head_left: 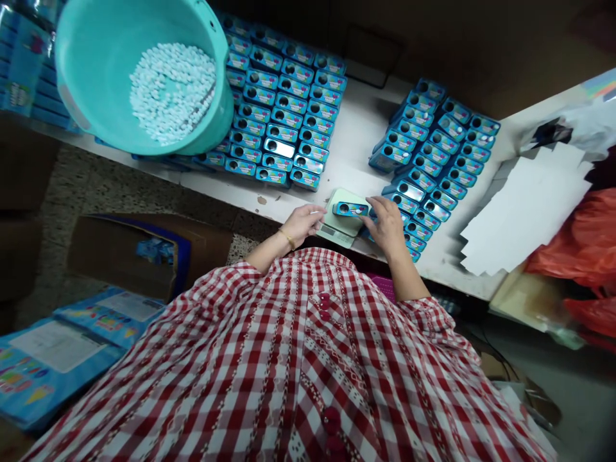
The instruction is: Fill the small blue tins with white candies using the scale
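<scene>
A small blue box with a dark round opening and a colourful print on its top sits over a pale green weighing scale. My right hand has its thumb and forefinger around the right end of this box. At the scale's left edge is my left hand, its fingers drawn together near the thumb; whether something small is between them is hidden. The scale's display lies on the side facing me, its reading too small to make out.
Rows of similar blue boxes stand left on the white table, with another group at right. A turquoise bucket holds small white pieces. White cut card sheets and red plastic bags lie farther right. An open carton is lower left.
</scene>
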Available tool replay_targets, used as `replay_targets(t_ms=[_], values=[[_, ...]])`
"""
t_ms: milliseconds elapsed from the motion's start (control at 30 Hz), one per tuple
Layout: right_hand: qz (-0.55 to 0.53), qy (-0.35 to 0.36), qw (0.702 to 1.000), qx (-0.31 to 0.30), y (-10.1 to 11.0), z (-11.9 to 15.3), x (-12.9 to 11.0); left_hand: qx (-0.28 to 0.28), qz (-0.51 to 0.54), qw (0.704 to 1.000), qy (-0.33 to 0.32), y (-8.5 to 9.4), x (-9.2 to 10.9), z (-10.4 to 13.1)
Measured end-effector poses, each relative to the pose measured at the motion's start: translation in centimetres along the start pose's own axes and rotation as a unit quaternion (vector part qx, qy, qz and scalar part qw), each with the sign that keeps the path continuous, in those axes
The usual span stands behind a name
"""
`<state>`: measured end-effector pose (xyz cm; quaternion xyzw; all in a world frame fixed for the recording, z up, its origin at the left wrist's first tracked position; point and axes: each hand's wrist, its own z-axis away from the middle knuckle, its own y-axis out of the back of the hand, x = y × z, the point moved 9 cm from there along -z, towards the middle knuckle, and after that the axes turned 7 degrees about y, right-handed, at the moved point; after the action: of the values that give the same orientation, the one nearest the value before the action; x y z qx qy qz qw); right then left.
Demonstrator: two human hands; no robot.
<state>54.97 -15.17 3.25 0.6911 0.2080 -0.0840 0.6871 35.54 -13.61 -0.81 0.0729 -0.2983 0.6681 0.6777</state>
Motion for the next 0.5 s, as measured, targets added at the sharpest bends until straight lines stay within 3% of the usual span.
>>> replay_targets(t_ms=[100, 200, 333, 500], values=[[-0.002, -0.008, 1.000, 0.026, 0.8, 0.9, 0.2, 0.002, -0.216, 0.968, -0.125, -3.5, 3.2, -0.7], [-0.013, -0.016, 0.999, 0.044, 1.2, 2.0, 0.4, 0.005, -0.348, 0.918, -0.191, -6.2, 4.7, -1.6], [-0.034, -0.027, 0.997, 0.057, 1.1, 3.5, 0.7, 0.002, -0.373, 0.908, -0.189, -7.2, 4.3, -2.8], [-0.063, -0.038, 0.995, 0.067, 0.9, 4.3, 0.9, -0.005, -0.386, 0.901, -0.197, -7.6, 4.0, -2.5]])
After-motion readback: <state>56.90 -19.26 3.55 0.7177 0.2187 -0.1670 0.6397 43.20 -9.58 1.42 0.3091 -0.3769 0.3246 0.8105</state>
